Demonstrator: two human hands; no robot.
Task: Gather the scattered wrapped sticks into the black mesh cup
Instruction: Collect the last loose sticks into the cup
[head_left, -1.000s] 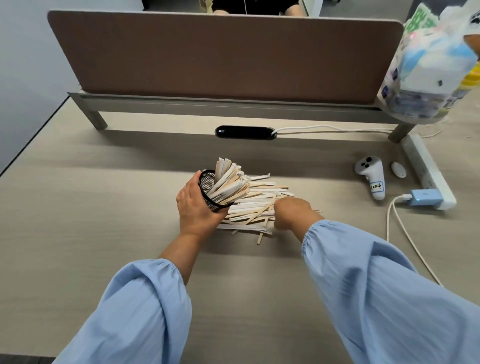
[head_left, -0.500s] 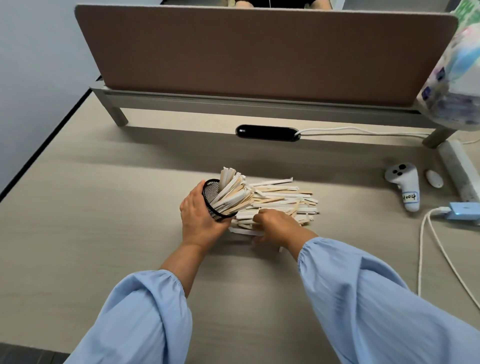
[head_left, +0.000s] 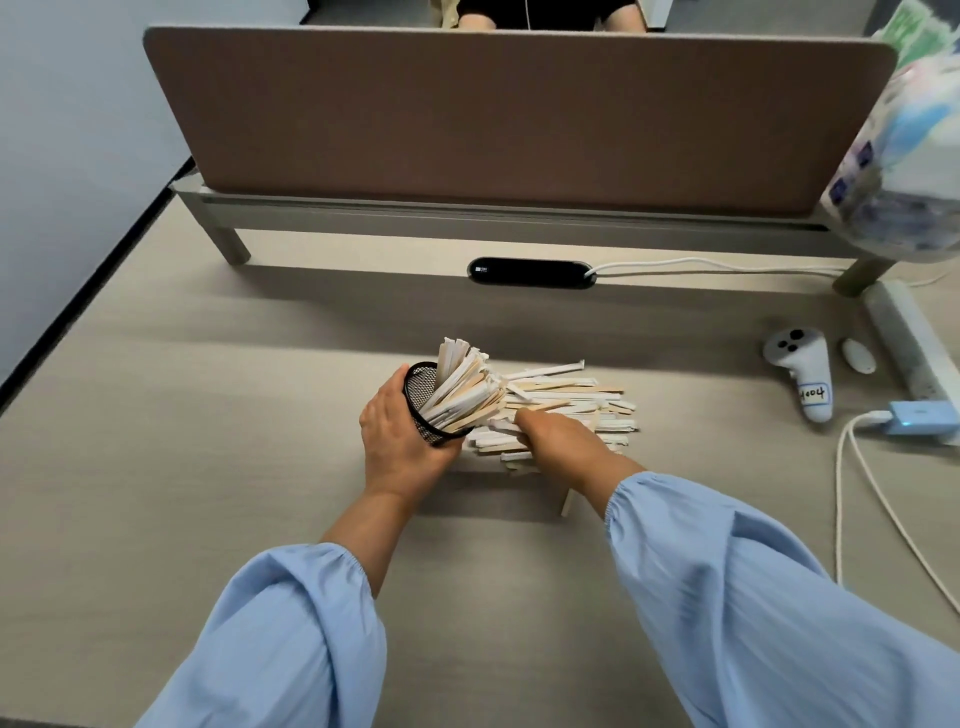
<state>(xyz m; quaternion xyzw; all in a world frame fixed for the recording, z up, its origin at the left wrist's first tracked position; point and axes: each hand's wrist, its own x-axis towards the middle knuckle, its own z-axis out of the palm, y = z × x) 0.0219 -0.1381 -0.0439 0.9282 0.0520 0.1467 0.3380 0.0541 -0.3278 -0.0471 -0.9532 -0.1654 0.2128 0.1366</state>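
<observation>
Left hand (head_left: 400, 441) is wrapped round the cup (head_left: 423, 410), gripping it tilted, mouth toward the pile, approx. mid-desk (head_left: 156, 467). The cup is black wire mesh, round, thin-walled, already crammed with sticks fanning out past the rim.

Right hand (head_left: 558, 441) lies knuckles-up on the near side of the pile of sticks (head_left: 566, 402), fingers curled down into it. Cannot tell whether it has closed on any sticks; fingertips hidden. The pile lies just right of the cup, touching its mouth, well clear of all desk edges.

Materials: sticks are flat and thin, pale wood, most in white paper sleeves, some bare. Smooth, light, likely slippery against each other. Desk is matte light woodgrain laminate.

Risks, judged from this view:
- Cup looks near full. Pushing more in may force seated sticks back out, since the tilt gives them little to rest against.
- Mesh is light; a hard shove from the right hand could twist it in the grip.
- Paper sleeves may snag on the wire rim and tear or crumple.
- One stick (head_left: 567, 501) lies apart toward the near edge, by the right wrist, partly hidden; easily missed or swept off by the sleeve (head_left: 753, 597).
</observation>
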